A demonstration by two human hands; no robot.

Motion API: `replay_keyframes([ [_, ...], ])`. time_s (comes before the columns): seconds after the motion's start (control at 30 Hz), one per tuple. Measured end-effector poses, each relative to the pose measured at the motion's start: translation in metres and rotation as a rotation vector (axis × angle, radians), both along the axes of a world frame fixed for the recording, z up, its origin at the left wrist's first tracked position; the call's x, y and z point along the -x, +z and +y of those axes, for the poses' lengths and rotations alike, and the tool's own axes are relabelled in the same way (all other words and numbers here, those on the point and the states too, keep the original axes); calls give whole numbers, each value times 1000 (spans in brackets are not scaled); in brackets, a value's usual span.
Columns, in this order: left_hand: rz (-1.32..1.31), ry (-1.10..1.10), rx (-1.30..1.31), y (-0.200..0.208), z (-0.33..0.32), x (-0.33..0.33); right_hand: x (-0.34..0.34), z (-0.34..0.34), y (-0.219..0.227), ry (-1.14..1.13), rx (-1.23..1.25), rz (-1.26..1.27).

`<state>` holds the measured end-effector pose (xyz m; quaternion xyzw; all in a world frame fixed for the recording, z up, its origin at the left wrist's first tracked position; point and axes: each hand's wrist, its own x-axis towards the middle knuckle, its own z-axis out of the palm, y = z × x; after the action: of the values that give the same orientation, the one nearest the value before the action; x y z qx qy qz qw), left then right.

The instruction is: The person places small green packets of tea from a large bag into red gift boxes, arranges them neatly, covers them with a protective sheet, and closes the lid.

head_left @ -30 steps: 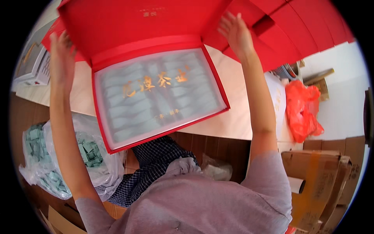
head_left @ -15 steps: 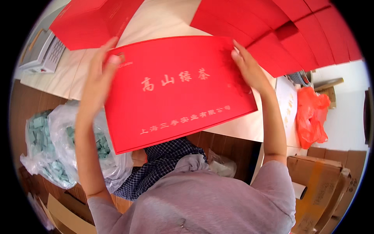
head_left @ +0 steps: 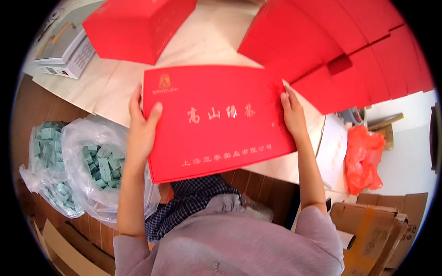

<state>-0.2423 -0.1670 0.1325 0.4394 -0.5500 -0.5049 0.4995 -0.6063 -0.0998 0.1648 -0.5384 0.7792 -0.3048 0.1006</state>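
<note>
A flat red gift box (head_left: pixel 216 133) with pale lettering and a small gold emblem is held up in front of me, slightly tilted. My left hand (head_left: pixel 145 124) grips its left edge, the thumb lying on the top face. At the opposite edge my right hand (head_left: pixel 293 112) holds the box near its upper right side, its fingers partly hidden. Beyond the box, another red box (head_left: pixel 138 30) stands on the pale table (head_left: pixel 216 39). Many like red boxes (head_left: pixel 363 64) are piled close together at the far right.
Clear plastic bags (head_left: pixel 94 202) of small green packets (head_left: pixel 105 169) lie at the left on the wooden floor. A grey and white machine (head_left: pixel 64 53) sits at the table's far left. At the right are a red plastic bag (head_left: pixel 364 158) and cardboard boxes (head_left: pixel 363 230).
Both hands have lowered the red gift box toward me and a little to the right. The head view has shifted, so the surroundings sit differently. The grip stays on both sides.
</note>
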Motion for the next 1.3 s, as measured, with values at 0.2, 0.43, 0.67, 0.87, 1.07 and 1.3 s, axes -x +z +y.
replay_keyframes([
  [0.2, 570, -53, -633, -9, 101, -26, -2, -7, 3, 133, 65, -211],
  [0.43, 525, 134, -146, -17, 156, -39, -48, -37, 55, 287, 187, -537],
  [0.67, 917, 159, 141, 87, 44, -40, -113, -95, 232, 533, 855, -30],
  [0.87, 798, 281, 189, 153, -103, -5, -133, -91, 213, 564, 946, -92],
  [1.07, 528, 381, -298, 133, -160, -11, -103, -94, 163, 617, 850, 277],
  [1.3, 185, 122, -172, 140, -184, -24, -42, -101, 197, 384, 948, 574],
])
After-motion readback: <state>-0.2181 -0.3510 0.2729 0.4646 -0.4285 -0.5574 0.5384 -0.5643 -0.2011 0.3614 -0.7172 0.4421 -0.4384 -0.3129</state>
